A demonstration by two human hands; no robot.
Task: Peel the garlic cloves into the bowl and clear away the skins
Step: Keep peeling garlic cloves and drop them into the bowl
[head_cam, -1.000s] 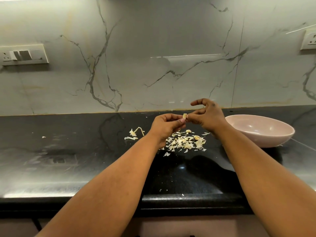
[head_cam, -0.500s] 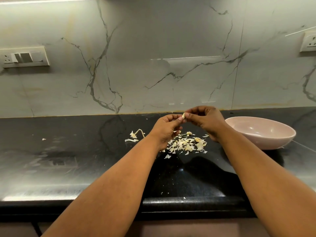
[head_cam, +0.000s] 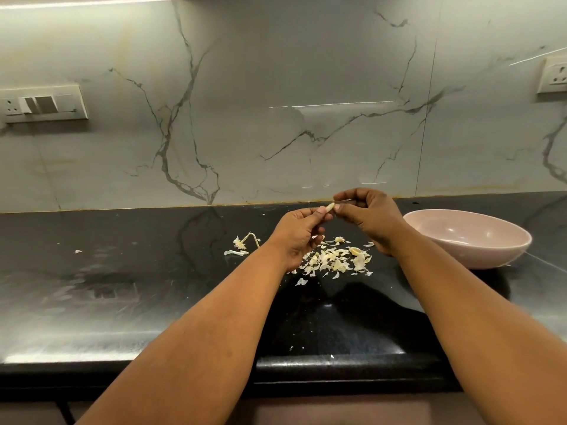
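The left hand (head_cam: 299,233) pinches a small pale clove (head_cam: 329,207) at its fingertips, and the right hand (head_cam: 369,219) closes thumb and forefinger on the clove's other end, where a thin sliver of skin seems to stand off it; the detail there is too small to be sure. Both hands hold it in the air above the counter (head_cam: 122,286), directly over the pile of skins (head_cam: 334,260) and to the left of the pink bowl (head_cam: 469,240), which sits well apart from the clove and shows no cloves in the part of its inside that can be seen. The step in hand looks like stripping the last skin. To do it well, the left hand should keep a firm but light pinch so the slippery clove does not shoot out, while the right hand pulls the skin along the clove's length instead of across it, letting the scrap fall onto the pile below. The bare clove then needs a short carry rightward over the bowl's rim. A stalk with a root end (head_cam: 244,242) and a few stray flakes lie left of the pile, so clearing up is not yet done.
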